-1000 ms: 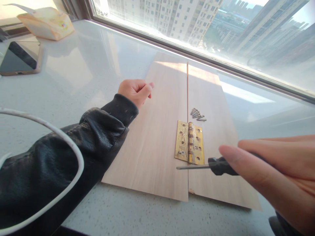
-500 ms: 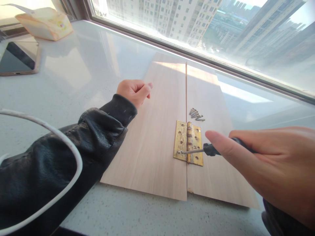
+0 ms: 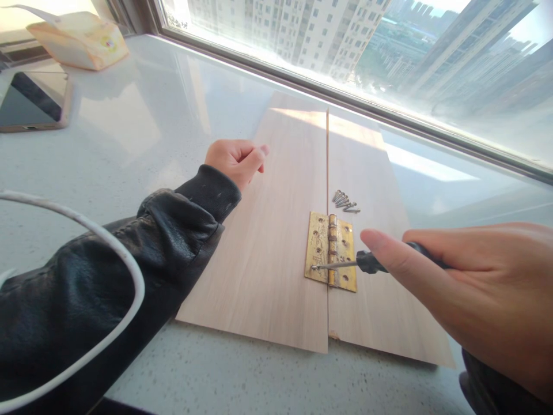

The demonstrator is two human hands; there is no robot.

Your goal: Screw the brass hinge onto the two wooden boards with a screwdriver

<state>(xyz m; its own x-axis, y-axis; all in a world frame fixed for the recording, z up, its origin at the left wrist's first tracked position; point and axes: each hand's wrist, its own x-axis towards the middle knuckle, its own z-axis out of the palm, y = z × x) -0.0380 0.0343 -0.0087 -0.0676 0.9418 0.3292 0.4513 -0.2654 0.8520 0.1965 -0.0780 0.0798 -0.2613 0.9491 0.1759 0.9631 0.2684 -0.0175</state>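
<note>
A black-handled steel screwdriver (image 3: 367, 262) is gripped in the right hand (image 3: 479, 282), its tip set against a rectangular brass-coloured hinge (image 3: 332, 248) just left of the thumb (image 3: 375, 240). The hinge is laid across two pale wooden boards (image 3: 276, 242); the left hand (image 3: 235, 158) is curled closed, well apart.

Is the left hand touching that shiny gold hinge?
Apart: the head view shows bare board between the left hand and the gold hinge.
</note>
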